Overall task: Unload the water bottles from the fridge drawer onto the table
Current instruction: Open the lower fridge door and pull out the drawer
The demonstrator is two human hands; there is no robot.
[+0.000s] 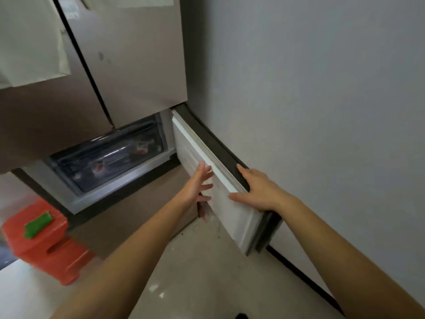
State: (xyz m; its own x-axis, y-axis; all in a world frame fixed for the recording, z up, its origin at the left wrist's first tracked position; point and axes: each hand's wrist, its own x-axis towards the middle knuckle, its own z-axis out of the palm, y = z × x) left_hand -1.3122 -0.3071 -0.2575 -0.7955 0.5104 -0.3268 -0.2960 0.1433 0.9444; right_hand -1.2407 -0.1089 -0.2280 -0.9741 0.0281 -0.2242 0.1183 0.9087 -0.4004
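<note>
Where the fridge (128, 65) fills the upper left, its lower door (232, 217) stands swung out along the wall (322, 111), with bare floor (195, 261) under both outstretched arms. The right hand (257, 189) lies flat over the door's top edge, and the left hand (197, 187) is spread at its inner face. Blurred water bottles (142, 147) lie in the dark drawer (76, 178), well left of both hands

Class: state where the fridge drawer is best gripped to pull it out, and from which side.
Probably the top front rim of the drawer, with fingers hooked over it from the front and above. Its clear front shows no handle, and the door stands open on the right, leaving the front free.
</note>
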